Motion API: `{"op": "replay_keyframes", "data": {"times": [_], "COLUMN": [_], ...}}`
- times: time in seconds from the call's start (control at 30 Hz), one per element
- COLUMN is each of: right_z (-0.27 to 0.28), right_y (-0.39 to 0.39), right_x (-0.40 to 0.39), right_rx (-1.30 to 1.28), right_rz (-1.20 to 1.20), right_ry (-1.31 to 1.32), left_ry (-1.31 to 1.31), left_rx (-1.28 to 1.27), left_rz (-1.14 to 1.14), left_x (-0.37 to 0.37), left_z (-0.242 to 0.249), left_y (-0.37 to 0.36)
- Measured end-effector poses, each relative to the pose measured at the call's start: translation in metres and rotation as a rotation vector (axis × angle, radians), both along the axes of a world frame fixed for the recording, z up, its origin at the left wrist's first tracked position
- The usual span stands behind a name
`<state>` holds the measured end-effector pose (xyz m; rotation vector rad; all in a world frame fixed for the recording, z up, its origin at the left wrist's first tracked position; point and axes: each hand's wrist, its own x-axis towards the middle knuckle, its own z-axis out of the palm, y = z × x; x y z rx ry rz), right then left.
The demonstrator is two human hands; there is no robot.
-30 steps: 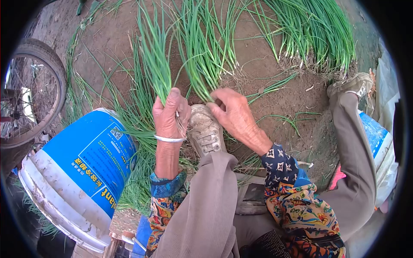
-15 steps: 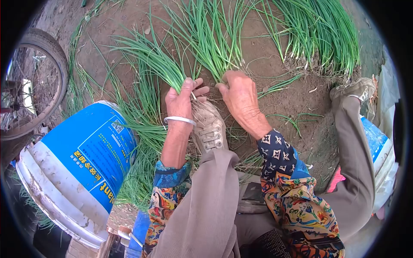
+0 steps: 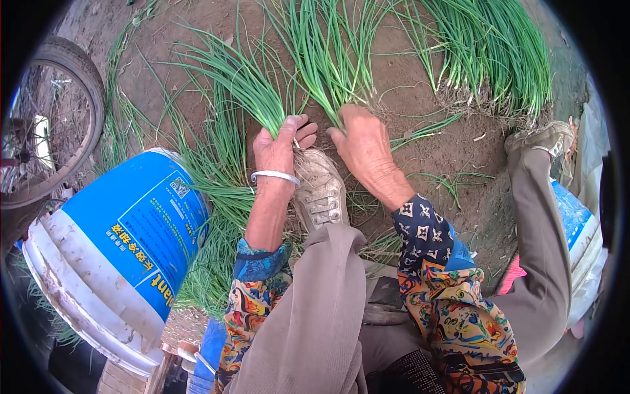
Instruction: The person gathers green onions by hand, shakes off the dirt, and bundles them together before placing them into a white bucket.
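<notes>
Holding a slim bundle of long green onion-like stalks w/ pale root ends (image 3: 246,95), the left hand (image 3: 279,148) pinches it near the base btwn thumb & forefinger, other fingers loosely curled & partly open; white bangle (image 3: 275,176) on that wrist. Right hand (image 3: 364,144) is nearly closed, thumb & fingertips on the lower ends of a second loose green bunch (image 3: 325,72), which lies fanned on brown bare soil (image 3: 426,161). Both hands are just by the toe of a dirty beige lace-up shoe (image 3: 321,197).

Progress, judging by looks: approx. partway. Done: a big, fairly neat green pile, roots lined up (image 3: 495,46), upper right, plus the small bundle in hand. Left: the second bunch, not fully gathered; a messy green heap (image 3: 223,148) btwn the left hand & a blue-and-white plastic bucket w/ yellow lettering (image 3: 138,230); a few stray green stalks (image 3: 453,184) right of the right hand.

Counts: 2 hands, 1 held bundle, 1 second bunch, 1 neat pile, 1 messy heap; indiv. stalks too many/overlapping to count. Also 2 shoes, 1 bangle, 1 spoked wheel w/ black tyre (image 3: 85,75) far left, 2 buckets incl. a partly hidden blue-and-white one (image 3: 569,213) at right edge.
</notes>
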<state>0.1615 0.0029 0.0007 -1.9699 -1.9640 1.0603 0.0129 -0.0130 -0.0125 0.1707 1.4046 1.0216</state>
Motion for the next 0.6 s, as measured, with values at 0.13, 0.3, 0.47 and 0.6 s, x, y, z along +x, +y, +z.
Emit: {"op": "replay_keyframes", "data": {"times": [0.13,0.3,0.47,0.6], "right_z": [0.001,0.009,0.015,0.009], "right_y": [0.002,-0.016,-0.003,0.015], "right_x": [-0.006,-0.019,-0.005,0.035], "right_rx": [0.004,0.071,-0.003,-0.111], "right_rz": [0.002,0.081,-0.004,-0.244], "right_ry": [0.045,0.236,0.285,0.250], "left_ry": [-0.053,0.031,0.030,0.003], "left_rx": [0.023,0.116,0.008,0.054], "left_rz": [-0.059,-0.207,-0.095,0.007], "left_x": [-0.002,-0.004,-0.007,-0.017], "left_z": [0.002,0.003,0.002,0.004], "left_y": [0.000,-0.003,0.000,-0.003]}}
